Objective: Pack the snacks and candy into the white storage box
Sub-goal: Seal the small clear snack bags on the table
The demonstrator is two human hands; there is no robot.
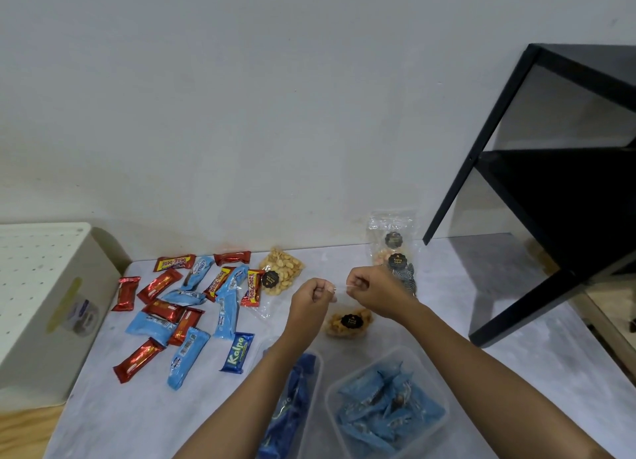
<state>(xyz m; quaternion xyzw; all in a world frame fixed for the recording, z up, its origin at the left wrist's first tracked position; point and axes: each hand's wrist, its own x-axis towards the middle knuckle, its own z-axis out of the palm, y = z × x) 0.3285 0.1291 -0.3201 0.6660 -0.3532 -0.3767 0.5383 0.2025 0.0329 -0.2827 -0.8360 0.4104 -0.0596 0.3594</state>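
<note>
Hands: the left hand point(315, 295) and the right hand point(373, 288) are held close together above the grey table surface point(481, 372), each with fingers curled, pinching one end of the top edge of a clear snack bag point(349, 322). The bag hangs between them, holds orange-brown pieces and carries a round black label. The white storage box point(41, 303) stands at the far left, well apart from both hands, with its perforated top facing up. Loose bars lie scattered between the box and the hands: red Beng-Beng bars point(173, 263), light blue bars point(187, 357) and one dark blue Kalpa bar point(237, 352). A clear bag of peanuts point(280, 271) lies just beyond the left hand. Two further clear labelled bags point(392, 245) rest against the wall behind the right hand. Two clear plastic containers sit under the forearms: one point(385, 403) filled with light blue wrappers, the other point(292, 400) with dark blue wrappers. A black shelf unit point(550, 183) stands at the right.
</note>
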